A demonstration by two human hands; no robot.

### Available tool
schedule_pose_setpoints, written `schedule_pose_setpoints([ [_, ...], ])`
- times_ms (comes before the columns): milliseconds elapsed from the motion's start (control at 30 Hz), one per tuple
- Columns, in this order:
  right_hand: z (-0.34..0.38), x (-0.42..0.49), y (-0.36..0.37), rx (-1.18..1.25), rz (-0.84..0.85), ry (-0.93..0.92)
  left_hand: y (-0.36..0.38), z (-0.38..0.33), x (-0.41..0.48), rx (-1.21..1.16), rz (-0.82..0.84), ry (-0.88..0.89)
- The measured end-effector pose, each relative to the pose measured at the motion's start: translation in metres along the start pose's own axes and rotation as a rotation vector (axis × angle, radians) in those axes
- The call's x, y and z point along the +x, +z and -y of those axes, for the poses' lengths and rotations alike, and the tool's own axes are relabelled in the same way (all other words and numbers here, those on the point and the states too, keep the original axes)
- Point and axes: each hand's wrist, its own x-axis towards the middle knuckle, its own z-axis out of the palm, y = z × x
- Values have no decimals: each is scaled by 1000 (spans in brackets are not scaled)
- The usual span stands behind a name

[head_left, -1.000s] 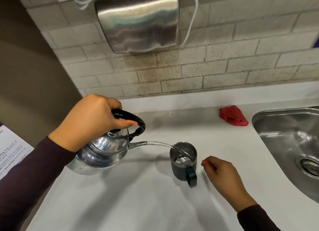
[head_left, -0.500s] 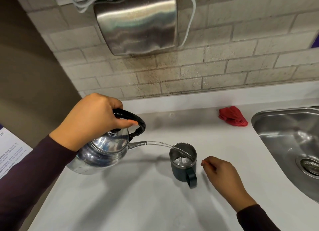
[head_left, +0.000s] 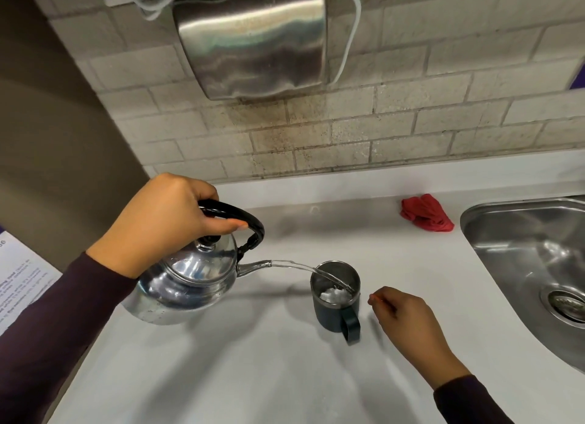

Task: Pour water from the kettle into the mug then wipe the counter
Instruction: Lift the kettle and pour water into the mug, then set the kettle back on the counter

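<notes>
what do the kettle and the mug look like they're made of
Kettle: polished metal, likely stainless steel, with mirror reflections; its handle looks like glossy black plastic. Mug: dark matte outside, perhaps a coating, over a shiny metal-looking inner wall.

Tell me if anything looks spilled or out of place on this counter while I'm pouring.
No spill shows: the stream from the kettle lands inside the mug, and the counter around it looks dry. The oddities are a brown stain on the tiles under the wall dispenser, and the crumpled red cloth by the sink.
</notes>
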Motion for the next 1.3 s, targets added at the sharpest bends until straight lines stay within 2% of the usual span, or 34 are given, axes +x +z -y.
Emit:
schedule_pose_setpoints([
  [333, -1, -3, -1, 39, 3, 58, 51, 71, -30, -618, -68, -449],
  [533, 1, -8, -5, 30, 1, 86, 88, 98, -33, -809, -121, -596],
  [667, 3, -7, -6, 19, -3, 89, 106, 97, -9, -900, -191, -614],
  [867, 2, -5, -7, 0, -13, 109, 133, 64, 46, -935, -228, -527],
  [1100, -1, 1, -15, -18, -50, 121, 179, 20, 118, -1054, -86, -478],
  [1300, -13, 10, -23, -33, -88, 155, 224, -4, 163, -1062, 23, -438],
])
